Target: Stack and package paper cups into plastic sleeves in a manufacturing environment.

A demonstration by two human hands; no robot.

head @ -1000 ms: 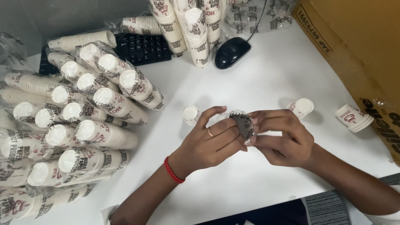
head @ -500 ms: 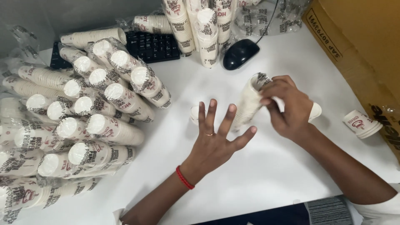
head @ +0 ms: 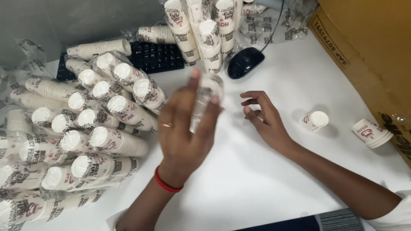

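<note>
Left hand (head: 184, 137): red wristband, finger ring, motion-blurred. Right hand (head: 265, 122): bare forearm, possibly white sleeve at frame edge.

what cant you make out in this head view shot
- Head view: wrapped cup stack in the left hand is motion-blurred; cup count unreadable.
- Keyboard: left part hidden by bagged cup stacks.
- Cardboard box: cut off by the right edge.
- Right hand: palm faces down, underside hidden.
</note>
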